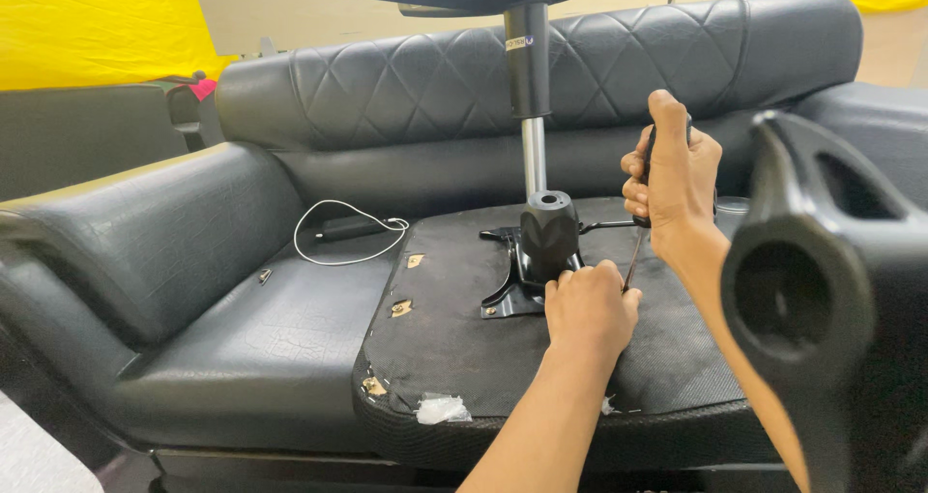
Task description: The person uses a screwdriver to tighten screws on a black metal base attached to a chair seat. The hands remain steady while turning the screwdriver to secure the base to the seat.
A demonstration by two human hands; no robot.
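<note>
We work over a black leather sofa (pixel 242 309) with a diamond-quilted backrest; a yellow sheet (pixel 97 24) hangs on the wall far off to the upper left of our hands. On the sofa cushion, well left of our left hand, lies a small dark device with a white cable (pixel 333 230) looped around it.

Under both hands lies an upturned chair seat (pixel 454 343), its underside covered in black fabric that is torn at the left edge in small spots, with a scrap of white material near the front rim. Bolted to it, just beyond our left hand, is a black metal mounting plate (pixel 507 295) carrying a black cone-shaped hub (pixel 548 232). From that hub a chrome and black gas cylinder (pixel 531 106) rises upright to a dark base at the top of the view. Close on the right, below our right hand, a black plastic armrest (pixel 822 290) fills the foreground.

Our left hand (pixel 588 309) rests knuckles-up on the seat, fingers curled down at the plate's right edge; what they pinch we cannot tell. Our right hand (pixel 672 179) is raised above it, wrapped closed around the handle of a screwdriver (pixel 634 256) whose thin shaft points down toward the left hand's fingertips.
</note>
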